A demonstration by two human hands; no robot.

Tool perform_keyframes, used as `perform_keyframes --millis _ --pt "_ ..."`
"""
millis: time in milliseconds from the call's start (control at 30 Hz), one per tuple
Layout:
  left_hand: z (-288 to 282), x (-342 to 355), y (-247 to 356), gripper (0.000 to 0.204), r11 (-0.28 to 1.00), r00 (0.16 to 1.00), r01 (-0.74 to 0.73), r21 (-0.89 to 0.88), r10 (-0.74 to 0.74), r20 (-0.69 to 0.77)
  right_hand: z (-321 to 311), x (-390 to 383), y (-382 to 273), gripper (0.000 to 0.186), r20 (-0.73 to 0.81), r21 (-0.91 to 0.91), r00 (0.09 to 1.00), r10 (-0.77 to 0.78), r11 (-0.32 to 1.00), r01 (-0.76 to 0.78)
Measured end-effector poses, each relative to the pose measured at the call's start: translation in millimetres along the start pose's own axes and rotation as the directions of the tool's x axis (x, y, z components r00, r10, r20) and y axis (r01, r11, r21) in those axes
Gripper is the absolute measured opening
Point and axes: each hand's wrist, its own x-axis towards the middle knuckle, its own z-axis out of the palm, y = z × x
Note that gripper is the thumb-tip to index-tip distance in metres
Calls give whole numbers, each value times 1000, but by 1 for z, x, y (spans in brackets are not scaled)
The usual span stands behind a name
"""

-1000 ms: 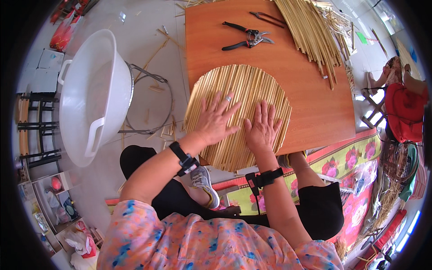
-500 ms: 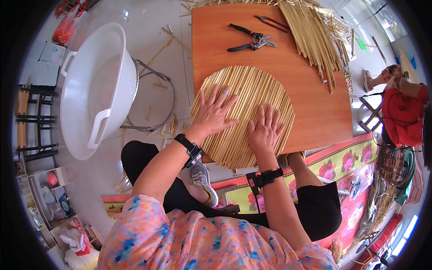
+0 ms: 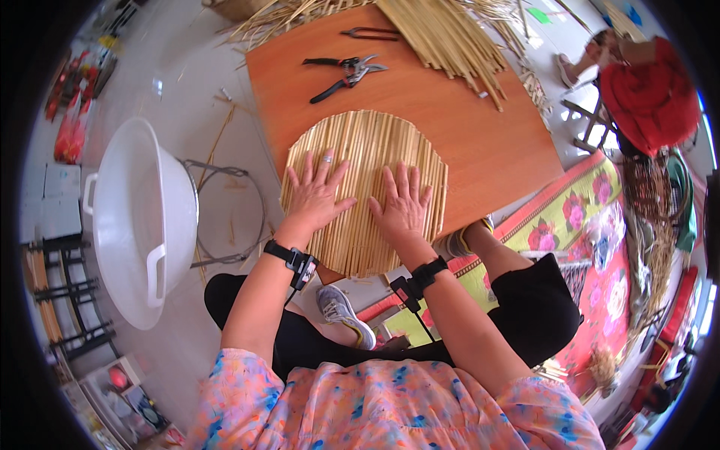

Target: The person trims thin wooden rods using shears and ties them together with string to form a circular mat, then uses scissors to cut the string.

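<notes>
A round mat of parallel straw-coloured sticks [image 3: 364, 139] lies at the near edge of an orange-brown wooden table [image 3: 491, 157]. My left hand [image 3: 315, 196] rests flat on its left part, fingers spread, a ring on one finger. My right hand [image 3: 401, 206] lies on its right part, fingers also spread out. Beyond the mat are black-handled pruning shears [image 3: 345, 77] with open blades, a thinner dark tool [image 3: 371, 34] and a bundle of long sticks [image 3: 442, 41] at the table's back right.
A large white plastic basin [image 3: 131, 232] and a metal ring frame [image 3: 255, 187] are left of the table. Scattered straw [image 3: 251, 26] lies behind it. Another person's leg [image 3: 574, 64] shows by red fabric [image 3: 645, 97] at the right, above a flowered mat [image 3: 574, 210] on the floor.
The view has swung, so the table now appears turned and farther left, and the basin lower. Both my hands stay spread flat on the stick mat, with little visible shift on it.
</notes>
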Motion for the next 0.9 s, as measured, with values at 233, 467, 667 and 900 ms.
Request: perform_keyframes --millis 233,467,667,900 --pt "-22 -7 94 66 967 974 -198 -159 176 -143 -38 -13 49 24 -388 307 785 483 871 -384" --pt "-3 52 173 16 859 937 -273 -434 136 -321 -38 -11 104 15 -269 430 683 679 719 -546" --pt "-12 101 184 27 924 925 -377 -54 374 -67 -39 -8 102 11 -221 473 730 647 725 -500" --pt "-23 120 179 19 892 883 -452 -16 450 138 -51 1 96 14 -54 341 843 535 803 -488"
